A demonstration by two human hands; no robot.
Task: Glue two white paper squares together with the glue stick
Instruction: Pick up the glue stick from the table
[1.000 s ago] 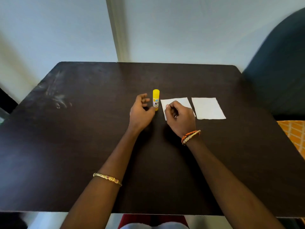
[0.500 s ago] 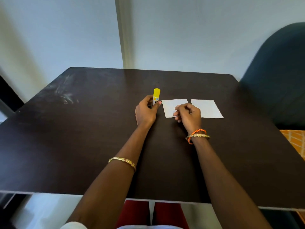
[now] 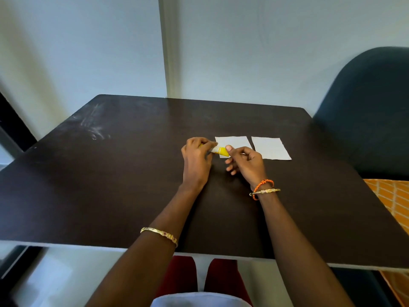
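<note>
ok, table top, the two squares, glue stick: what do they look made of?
Table: dark brown, probably laminate or veneered board; matte with faint sheen, pale scuffs at far left. Squares: thin white paper, matte, lying flat. Glue stick: likely plastic, smooth yellow with a white label, held in both hands.

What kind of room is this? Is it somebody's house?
Probably a room in a home, though I can't be sure. There is a small dark table against a plain pale wall, a dark blue cushioned chair beside it, and orange patterned fabric.
</note>
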